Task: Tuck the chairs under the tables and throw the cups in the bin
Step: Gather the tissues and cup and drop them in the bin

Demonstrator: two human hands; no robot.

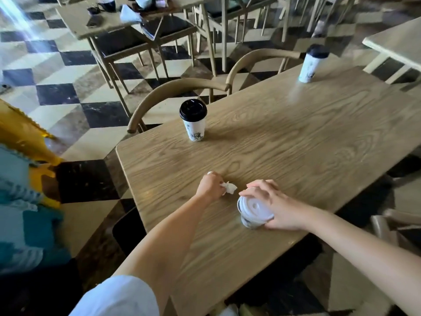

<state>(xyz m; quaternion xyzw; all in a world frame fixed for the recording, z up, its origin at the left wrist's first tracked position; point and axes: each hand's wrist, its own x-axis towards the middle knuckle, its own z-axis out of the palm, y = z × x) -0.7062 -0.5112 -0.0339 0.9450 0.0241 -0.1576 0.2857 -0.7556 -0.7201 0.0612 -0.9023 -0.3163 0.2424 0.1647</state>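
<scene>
On the wooden table (284, 137) my right hand (275, 205) wraps around a white-lidded paper cup (252, 210) near the front edge. Just left of it, my left hand (210, 185) is closed on a crumpled white napkin (230, 187). A paper cup with a black lid (193, 119) stands upright near the table's far left edge. Another black-lidded cup (312, 63) stands at the far right corner. Two curved-back wooden chairs (175, 92) (262, 57) sit along the table's far side, their backs close to the edge.
Another table (75, 21) with dark cups, a phone and a tray stands at the back left, chairs around it. A pale table (394, 44) is at the right. Yellow and blue cushioned seating (20, 190) lies to my left on the checkered floor.
</scene>
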